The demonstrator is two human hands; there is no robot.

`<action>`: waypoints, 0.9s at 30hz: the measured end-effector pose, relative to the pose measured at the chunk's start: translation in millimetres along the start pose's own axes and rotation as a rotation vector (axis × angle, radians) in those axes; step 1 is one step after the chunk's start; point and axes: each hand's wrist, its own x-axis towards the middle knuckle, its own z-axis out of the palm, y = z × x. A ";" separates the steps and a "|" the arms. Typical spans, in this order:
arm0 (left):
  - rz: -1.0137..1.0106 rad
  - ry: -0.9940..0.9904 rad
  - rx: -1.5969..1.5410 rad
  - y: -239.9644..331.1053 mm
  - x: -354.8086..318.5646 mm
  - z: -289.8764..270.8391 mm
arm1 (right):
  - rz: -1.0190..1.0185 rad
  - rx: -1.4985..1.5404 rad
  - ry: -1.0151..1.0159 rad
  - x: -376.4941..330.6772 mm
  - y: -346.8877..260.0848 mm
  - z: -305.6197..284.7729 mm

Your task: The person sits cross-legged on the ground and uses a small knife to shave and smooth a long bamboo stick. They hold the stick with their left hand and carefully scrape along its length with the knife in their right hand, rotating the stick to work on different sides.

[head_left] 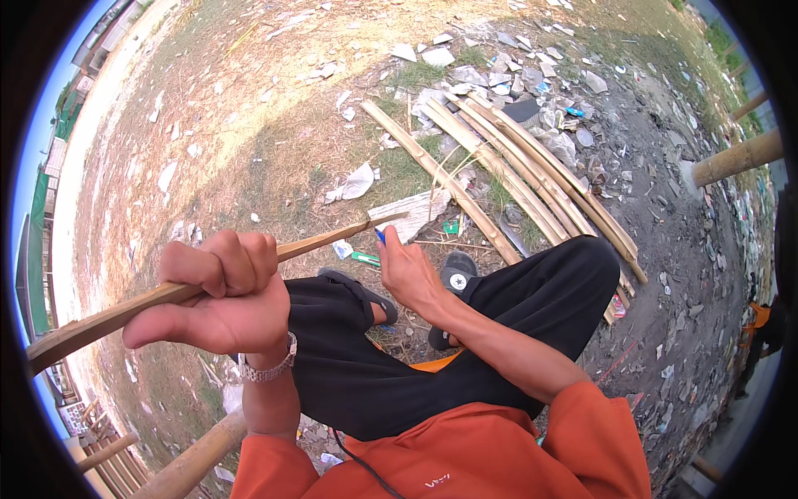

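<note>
My left hand (pixel 226 303) is closed around a long split-bamboo strip (pixel 320 241), with the thumb lying along its underside. The strip slants from the far left edge up toward the middle, where its thinner, darker end reaches over a pale weathered slab (pixel 420 218). Close to that end, my right hand (pixel 406 273) is closed on a small blue object (pixel 380 236). Only a blue tip of it shows beside the fingers, so its kind is hidden. No clear contact between the blue tip and the strip can be made out.
Several split-bamboo strips (pixel 490 162) lie in a pile ahead to the right. Scraps and litter (pixel 549 75) cover the ground. A bamboo pole (pixel 738 160) stands out at the right, another pole (pixel 195 457) at lower left. My sandalled foot (pixel 457 273) rests near the slab.
</note>
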 end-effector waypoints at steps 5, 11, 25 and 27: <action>0.012 -0.033 -0.038 0.5 2.1 -2.8 | 0.016 0.008 -0.014 -0.5 1.2 1.3; -0.011 0.060 -0.015 -3.9 7.5 -7.1 | 0.143 -0.175 -0.140 -1.9 55.2 16.6; -0.011 -0.351 -0.187 -4.4 21.9 -20.0 | 0.246 -0.217 -0.323 1.1 -3.9 -56.2; -0.006 -0.249 -0.130 -3.0 19.7 -24.4 | 0.210 -0.284 -0.325 -6.5 -18.7 -62.2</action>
